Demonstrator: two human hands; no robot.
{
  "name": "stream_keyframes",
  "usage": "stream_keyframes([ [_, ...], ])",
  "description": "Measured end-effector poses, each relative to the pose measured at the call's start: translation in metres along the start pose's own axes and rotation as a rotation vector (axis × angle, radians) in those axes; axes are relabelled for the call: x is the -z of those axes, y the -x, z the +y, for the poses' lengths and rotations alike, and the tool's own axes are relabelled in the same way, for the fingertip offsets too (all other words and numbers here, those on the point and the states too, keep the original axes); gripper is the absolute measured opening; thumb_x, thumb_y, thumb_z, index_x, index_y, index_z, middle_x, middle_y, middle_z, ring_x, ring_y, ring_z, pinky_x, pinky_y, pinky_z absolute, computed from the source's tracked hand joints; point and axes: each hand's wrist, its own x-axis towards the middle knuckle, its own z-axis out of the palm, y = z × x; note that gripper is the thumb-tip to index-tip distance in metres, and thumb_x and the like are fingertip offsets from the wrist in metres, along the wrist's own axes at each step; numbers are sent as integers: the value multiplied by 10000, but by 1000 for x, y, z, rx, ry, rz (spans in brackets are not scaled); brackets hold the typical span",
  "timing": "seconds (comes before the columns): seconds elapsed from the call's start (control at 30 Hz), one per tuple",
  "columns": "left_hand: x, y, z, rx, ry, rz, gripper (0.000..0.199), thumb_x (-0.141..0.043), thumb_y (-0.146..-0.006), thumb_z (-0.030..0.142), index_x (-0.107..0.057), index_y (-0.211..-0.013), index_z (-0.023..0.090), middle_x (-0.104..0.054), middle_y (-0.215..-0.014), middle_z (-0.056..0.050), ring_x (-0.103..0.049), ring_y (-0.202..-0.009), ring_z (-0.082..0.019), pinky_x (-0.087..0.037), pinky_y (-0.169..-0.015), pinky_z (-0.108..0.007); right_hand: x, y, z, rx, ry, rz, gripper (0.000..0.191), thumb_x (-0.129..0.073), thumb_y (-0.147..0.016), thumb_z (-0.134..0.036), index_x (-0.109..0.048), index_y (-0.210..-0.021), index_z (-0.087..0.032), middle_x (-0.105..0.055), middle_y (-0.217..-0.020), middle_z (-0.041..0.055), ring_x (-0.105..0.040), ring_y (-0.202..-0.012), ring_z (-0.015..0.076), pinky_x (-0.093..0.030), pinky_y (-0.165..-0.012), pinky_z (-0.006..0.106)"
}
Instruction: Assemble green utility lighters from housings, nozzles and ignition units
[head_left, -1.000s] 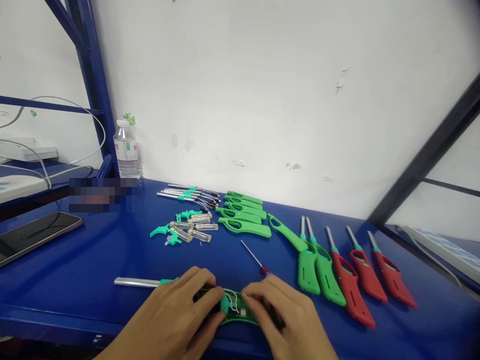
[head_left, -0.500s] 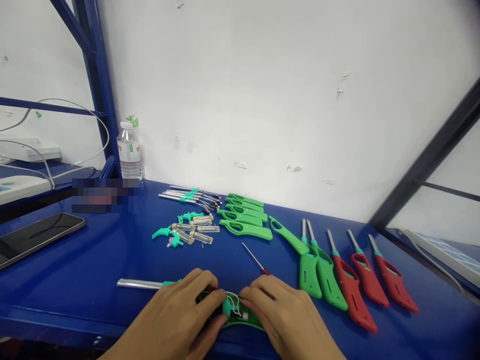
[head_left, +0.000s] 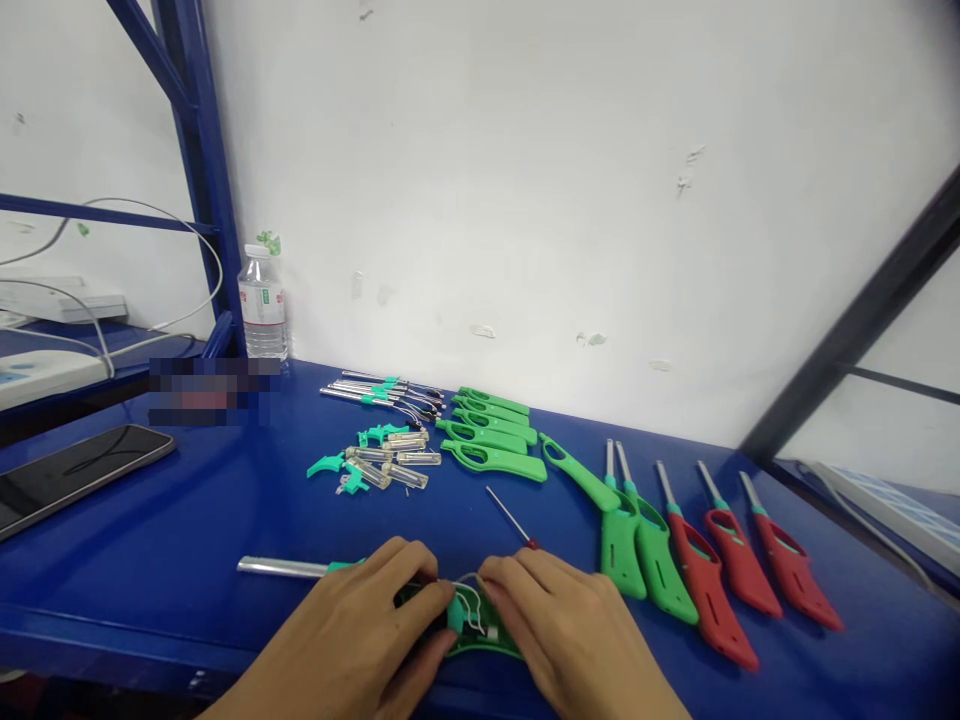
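Note:
Low in the middle lies an open green lighter shell (head_left: 491,655) with a metal tube (head_left: 281,567) pointing left out of it. Inside it I see a teal trigger part (head_left: 455,612) and thin white wires (head_left: 471,600). My left hand (head_left: 375,610) is closed around the shell's left part, thumb and forefinger at the trigger. My right hand (head_left: 566,625) grips the right end, its fingertips against the upper rim beside the wires; whether they pinch a wire is hidden. A screwdriver (head_left: 514,518) with a red handle lies just beyond my right hand.
Several green shell halves (head_left: 495,463), clear fuel tanks (head_left: 405,475), and metal tubes with wires (head_left: 375,392) lie toward the wall. Green lighters (head_left: 621,550) and red lighters (head_left: 712,590) lie at right. A phone (head_left: 82,475) and a water bottle (head_left: 262,305) are at left.
The white wires inside the shell have shifted slightly, now curving lower toward its right end. Both hands keep nearly the same grip, and the view has moved a little.

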Motion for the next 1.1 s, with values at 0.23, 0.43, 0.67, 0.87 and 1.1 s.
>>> stream_keyframes([
  [0.23, 2, -1, -1, -12, -3, -31, 180, -573, -1015, 115, -663, -1104, 242, -723, -1071, -49, -756, -901, -238, -683, -713, -345, -6, -1, -1, -55, -64, 3, 539, -181, -1239, -403, -661, -1025, -284, -749, -832, -32, -783, -679, 179, -409, -536, 347],
  [0.43, 5, 0, -3, 22, 78, -62, 195, -552, -1035, 124, -652, -1131, 260, -701, -1129, -32, -748, -954, -212, -663, -770, -313, -6, -1, 0, -97, -140, -21, 522, -226, -1233, -439, -679, -1022, -289, -767, -855, -27, -790, -687, 192, -502, -589, 320],
  [0.67, 6, -1, -2, -1, 40, -29, 212, -540, -1022, 111, -669, -1135, 234, -710, -1099, -55, -748, -926, -223, -670, -736, -318, -3, 13, 0, -179, -246, -6, 246, -441, -1197, -394, -618, -1356, -330, -839, -1104, 0, -851, -939, 213, -612, -742, 290],
  [0.87, 5, -3, 3, -29, 39, 115, 233, -503, -1029, 124, -708, -1058, 232, -725, -1058, -65, -711, -933, -225, -653, -734, -308, 0, 18, -1, -192, -254, -54, 223, -574, -1138, -525, -639, -1261, -351, -821, -1113, -14, -836, -928, 215, -599, -721, 302],
  [1.1, 26, 2, -58, 256, -140, 249, 309, -487, -1091, 346, -776, -1155, 260, -748, -1143, -88, -721, -1061, -310, -604, -789, -411, 0, 17, -1, -218, -302, -72, 147, -577, -1144, -482, -624, -1191, -351, -797, -1081, -38, -822, -926, 211, -573, -703, 302],
])
